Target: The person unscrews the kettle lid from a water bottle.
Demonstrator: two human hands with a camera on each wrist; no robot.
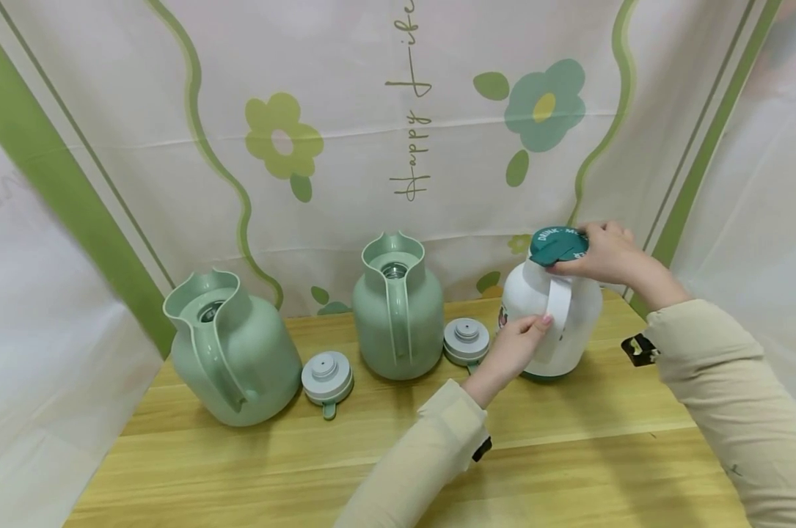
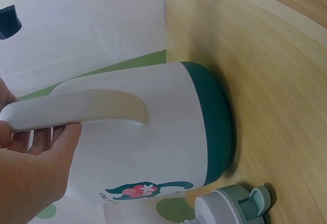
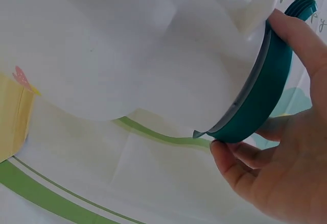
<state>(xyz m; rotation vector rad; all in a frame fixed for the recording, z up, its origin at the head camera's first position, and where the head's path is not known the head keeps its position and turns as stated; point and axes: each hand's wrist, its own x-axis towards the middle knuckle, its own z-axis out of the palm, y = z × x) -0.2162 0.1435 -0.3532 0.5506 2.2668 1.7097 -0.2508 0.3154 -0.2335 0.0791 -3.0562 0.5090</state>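
A white thermos jug (image 1: pixel 585 312) with a dark green base stands upright at the right of the table. My left hand (image 1: pixel 513 348) holds its white handle (image 2: pixel 76 109), fingers curled behind it in the left wrist view. On the jug's mouth sits a dark green lid (image 1: pixel 559 246) with white lettering. My right hand (image 1: pixel 605 253) grips this lid by its rim, the thumb on one side and fingers on the other. In the right wrist view a thin grey band shows between the lid (image 3: pixel 265 91) and the white body.
Two green thermos jugs, one at the left (image 1: pixel 265 367) and one in the middle (image 1: pixel 398 330), stand with open mouths. Beside them lie two grey-and-green lids, one left (image 1: pixel 327 378) and one right (image 1: pixel 466 340), grey side up. A printed cloth (image 1: pixel 351 73) hangs behind the wooden table (image 1: pixel 272 477).
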